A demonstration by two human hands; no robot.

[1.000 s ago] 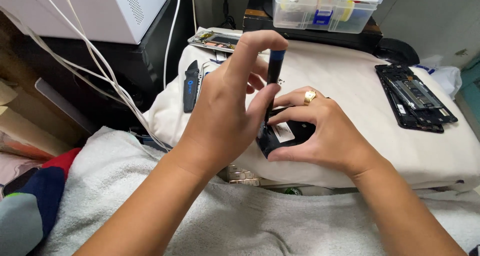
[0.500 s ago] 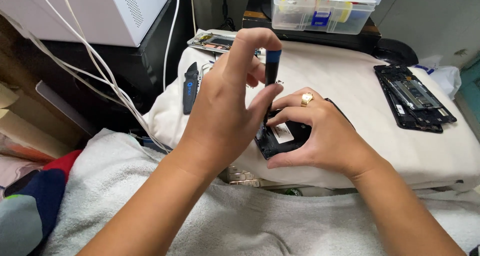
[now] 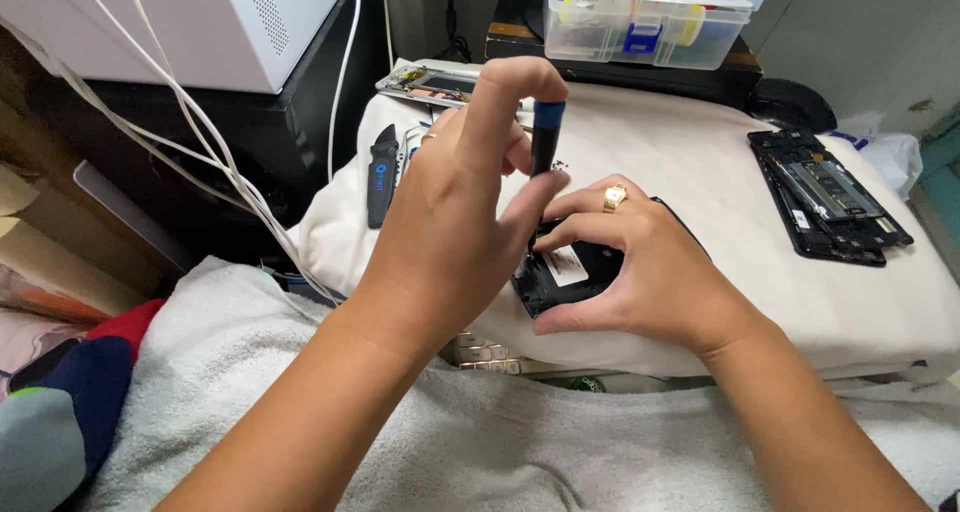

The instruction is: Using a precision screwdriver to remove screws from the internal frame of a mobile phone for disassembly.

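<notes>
Hands at an opened phone on a white cushion

Screwdriver (image 3: 546, 137) upright in my left hand (image 3: 450, 237): I see its blue cap under my curled forefinger and its dark shaft pinched between thumb and fingers, tip going down out of sight behind them. My right hand (image 3: 650, 272), with a gold ring (image 3: 614, 199) on it, is cupped over a black opened phone body (image 3: 565, 277), thumb along its near edge and fingers bent over its far side, closed on it and pressing it down. That phone lies near the front edge of the white cushion (image 3: 700, 142), about midway along.

I judge this phone body to be light, thin and stiff, yet fragile inside, with bare parts and a white label showing. Holding it by its outer frame looks safest to me, never by its exposed middle. I judge the screwdriver slim and light, apt to slip off a small screw unless kept straight.

Toward the cushion's right edge lies a second opened black phone (image 3: 828, 197). By its left edge rests a dark pry tool (image 3: 381, 175), and at the far left corner a bare phone frame (image 3: 432, 84). Beyond the far edge stands a clear plastic parts box (image 3: 650, 17).
</notes>
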